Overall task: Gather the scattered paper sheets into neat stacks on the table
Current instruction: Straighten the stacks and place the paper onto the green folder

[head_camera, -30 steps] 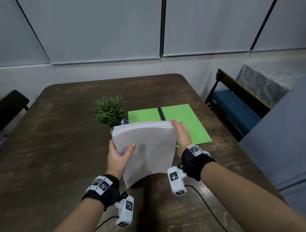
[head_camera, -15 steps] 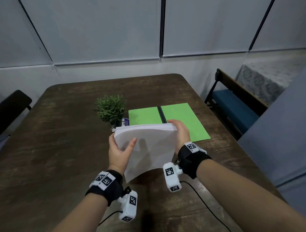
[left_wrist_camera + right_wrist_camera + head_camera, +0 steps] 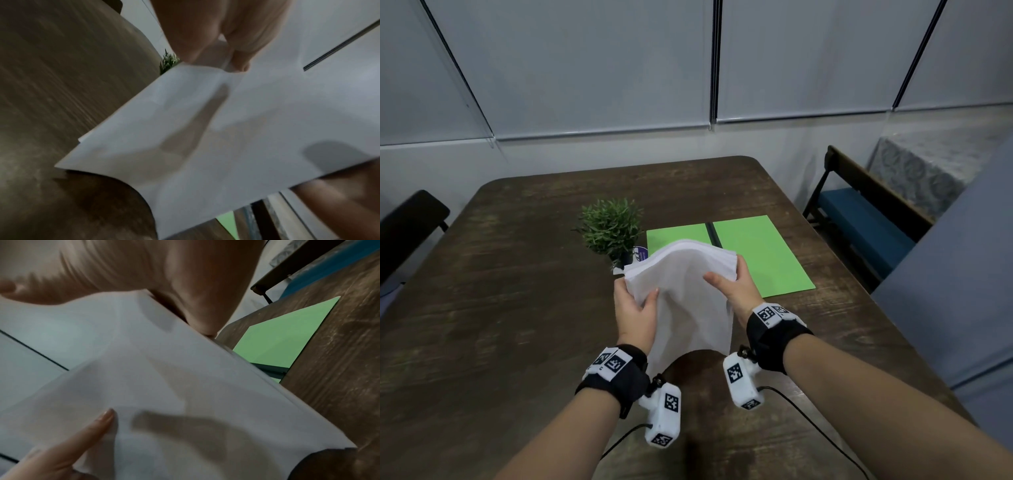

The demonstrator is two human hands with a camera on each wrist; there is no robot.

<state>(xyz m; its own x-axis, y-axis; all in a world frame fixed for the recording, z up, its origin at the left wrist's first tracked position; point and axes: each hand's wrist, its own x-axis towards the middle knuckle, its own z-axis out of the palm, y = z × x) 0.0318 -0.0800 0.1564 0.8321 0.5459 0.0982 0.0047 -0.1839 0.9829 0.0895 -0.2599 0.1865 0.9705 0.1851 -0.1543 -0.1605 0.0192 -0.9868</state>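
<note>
Paper stack (image 3: 688,291) before plant (image 3: 610,228), folder (image 3: 756,253)

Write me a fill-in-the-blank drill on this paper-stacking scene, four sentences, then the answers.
1. The stack of white paper is held by ____ hands.
2. The open folder lying on the wooden table is ____ in colour.
3. The small potted plant stands to the ____ of the folder in the head view.
4. The seat of the chair beside the table is ____.

Answers: both; green; left; blue
</note>
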